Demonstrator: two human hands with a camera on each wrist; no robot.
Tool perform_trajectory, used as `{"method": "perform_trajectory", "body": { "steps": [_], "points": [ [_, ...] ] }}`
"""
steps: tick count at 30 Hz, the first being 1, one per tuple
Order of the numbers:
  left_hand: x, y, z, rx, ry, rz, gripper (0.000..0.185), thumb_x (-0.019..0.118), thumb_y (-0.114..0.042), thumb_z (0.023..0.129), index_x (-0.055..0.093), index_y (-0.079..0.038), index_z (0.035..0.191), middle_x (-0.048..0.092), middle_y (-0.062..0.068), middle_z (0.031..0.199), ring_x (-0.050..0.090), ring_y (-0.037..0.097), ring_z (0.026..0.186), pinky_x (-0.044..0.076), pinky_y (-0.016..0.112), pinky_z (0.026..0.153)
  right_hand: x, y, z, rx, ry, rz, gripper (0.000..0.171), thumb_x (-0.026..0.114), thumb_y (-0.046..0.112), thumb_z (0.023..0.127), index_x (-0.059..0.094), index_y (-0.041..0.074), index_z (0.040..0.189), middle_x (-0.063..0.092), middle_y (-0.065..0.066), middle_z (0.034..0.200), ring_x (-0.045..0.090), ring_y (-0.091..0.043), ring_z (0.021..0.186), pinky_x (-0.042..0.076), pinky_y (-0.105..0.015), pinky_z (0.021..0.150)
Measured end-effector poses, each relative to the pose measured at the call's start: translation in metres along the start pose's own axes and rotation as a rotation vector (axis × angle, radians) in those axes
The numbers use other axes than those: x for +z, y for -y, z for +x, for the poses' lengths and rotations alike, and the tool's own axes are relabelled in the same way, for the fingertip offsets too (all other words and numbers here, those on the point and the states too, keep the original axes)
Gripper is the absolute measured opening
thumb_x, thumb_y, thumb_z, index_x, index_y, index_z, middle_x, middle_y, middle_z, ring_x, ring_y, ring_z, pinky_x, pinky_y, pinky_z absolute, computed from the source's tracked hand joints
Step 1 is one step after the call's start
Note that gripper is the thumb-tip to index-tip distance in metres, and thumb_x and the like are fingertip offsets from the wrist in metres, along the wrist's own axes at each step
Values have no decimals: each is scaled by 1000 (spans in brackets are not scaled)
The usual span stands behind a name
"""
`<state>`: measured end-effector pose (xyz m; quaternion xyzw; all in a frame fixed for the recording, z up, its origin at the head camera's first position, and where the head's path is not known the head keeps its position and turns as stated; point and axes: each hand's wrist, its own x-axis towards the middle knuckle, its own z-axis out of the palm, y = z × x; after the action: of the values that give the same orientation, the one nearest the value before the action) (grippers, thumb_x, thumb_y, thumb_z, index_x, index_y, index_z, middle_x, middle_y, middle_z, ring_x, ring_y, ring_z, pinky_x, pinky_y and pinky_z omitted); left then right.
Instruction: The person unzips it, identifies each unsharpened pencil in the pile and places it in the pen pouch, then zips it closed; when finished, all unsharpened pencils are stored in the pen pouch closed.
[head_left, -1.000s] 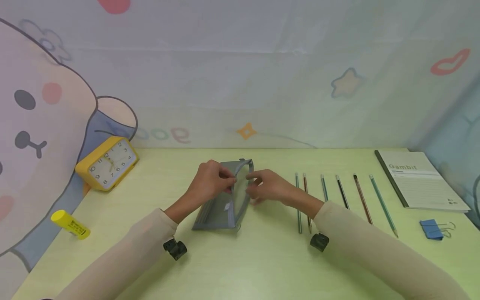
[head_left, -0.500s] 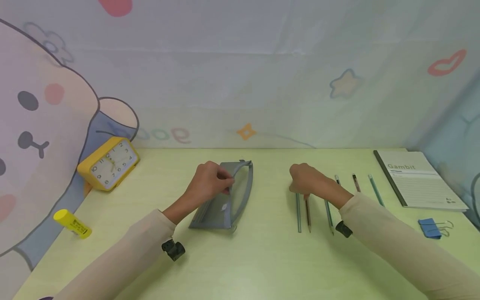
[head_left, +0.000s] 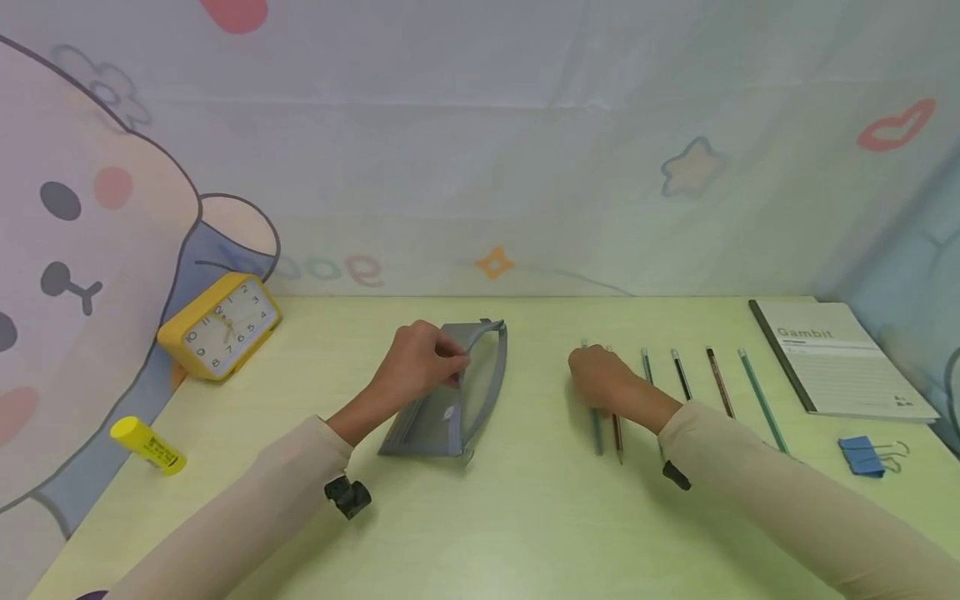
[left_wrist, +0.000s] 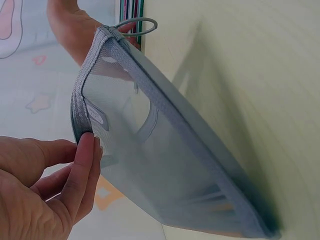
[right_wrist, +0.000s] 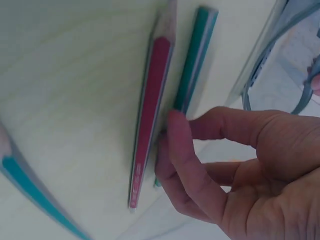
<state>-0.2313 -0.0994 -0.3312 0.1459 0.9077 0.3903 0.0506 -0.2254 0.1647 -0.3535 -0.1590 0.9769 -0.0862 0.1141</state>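
Observation:
My left hand [head_left: 450, 367] grips the upper edge of a grey mesh pencil pouch [head_left: 480, 387] and holds its mouth open on the table. In the left wrist view the fingers [left_wrist: 86, 152] pinch the pouch's zip band [left_wrist: 80, 107]. My right hand [head_left: 590, 387] is down on the two leftmost pencils of a row. In the right wrist view its finger and thumb [right_wrist: 175, 130] close round the green pencil [right_wrist: 195, 60], which lies on the table beside a red pencil [right_wrist: 150, 110].
Several more pencils [head_left: 681, 375] lie in a row to the right. A notebook [head_left: 832, 358] and a blue binder clip [head_left: 862, 457] lie at the far right. A yellow clock [head_left: 221, 325] and a yellow glue stick [head_left: 146, 446] are on the left.
My right hand left the pouch, swung right over the pencil row, then came back down on the two leftmost pencils. The left hand kept its hold on the pouch.

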Motion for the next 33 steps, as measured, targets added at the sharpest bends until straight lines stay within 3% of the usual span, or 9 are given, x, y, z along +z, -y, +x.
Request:
{"method": "perform_trajectory", "body": {
  "steps": [3, 6, 12, 17, 19, 22, 25, 29, 33],
  "points": [
    [0, 0, 0, 1, 3, 0, 18, 69, -12, 94, 79, 0, 104, 79, 13, 94, 77, 17, 69, 62, 33, 72, 6, 3, 0, -28, -63, 6, 20, 40, -9, 98, 58, -9, 89, 48, -13, 74, 37, -18, 63, 37, -26, 52],
    [0, 1, 0, 5, 2, 8, 17, 69, -13, 94, 79, -1, 102, 79, 11, 92, 77, 16, 69, 61, 32, 71, 8, 5, 1, -35, -75, 39, 17, 42, -11, 96, 59, -12, 93, 51, -20, 83, 36, -18, 65, 35, -26, 52],
    [0, 3, -1, 19, 1, 7, 16, 71, -13, 94, 79, -1, 101, 79, 11, 90, 76, 16, 69, 61, 32, 69, 1, 6, 6, 7, 22, 169, 20, 54, -9, 88, 58, -15, 107, 60, -28, 96, 65, -26, 60, 54, -28, 53],
    [1, 3, -2, 23, 2, 1, 17, 71, -12, 94, 79, 0, 103, 79, 13, 91, 76, 17, 69, 61, 32, 69, -21, -1, 7, 26, 161, 530, 60, 61, 1, 93, 35, -18, 145, 57, -31, 120, 72, -21, 72, 62, -32, 70],
    [1, 2, -2, 20, 2, 0, 17, 71, -12, 94, 79, 0, 103, 79, 13, 92, 76, 17, 69, 61, 32, 68, -31, -4, 7, -19, 220, 705, 64, 59, 4, 96, 31, -14, 151, 56, -28, 128, 69, -19, 81, 61, -33, 75],
    [1, 3, 0, 22, 4, -4, 16, 70, -11, 94, 79, 0, 102, 79, 13, 91, 76, 17, 69, 61, 32, 67, -43, -7, 10, -102, 336, 934, 61, 59, 8, 97, 37, -5, 152, 63, -13, 117, 60, -15, 88, 58, -31, 79],
    [1, 3, 1, 29, 3, -6, 16, 70, -11, 94, 79, 1, 101, 79, 13, 91, 76, 18, 69, 61, 32, 68, -45, -7, 16, -149, 463, 1116, 59, 61, 9, 96, 42, 2, 152, 66, -1, 96, 60, -11, 87, 55, -25, 76],
    [-1, 2, 0, 27, -1, -1, 16, 71, -11, 94, 79, 1, 102, 79, 14, 92, 77, 18, 69, 62, 32, 69, -32, 2, 28, -144, 611, 1275, 59, 59, 5, 96, 42, 4, 153, 68, 0, 94, 64, -9, 82, 54, -21, 70],
    [-2, 1, 1, 26, 4, -4, 16, 71, -10, 94, 79, 1, 102, 79, 14, 92, 77, 19, 69, 62, 33, 71, -16, 13, 43, -111, 638, 1291, 58, 58, 5, 98, 42, 6, 153, 66, -2, 104, 64, -10, 86, 54, -22, 73]
  ]
}}
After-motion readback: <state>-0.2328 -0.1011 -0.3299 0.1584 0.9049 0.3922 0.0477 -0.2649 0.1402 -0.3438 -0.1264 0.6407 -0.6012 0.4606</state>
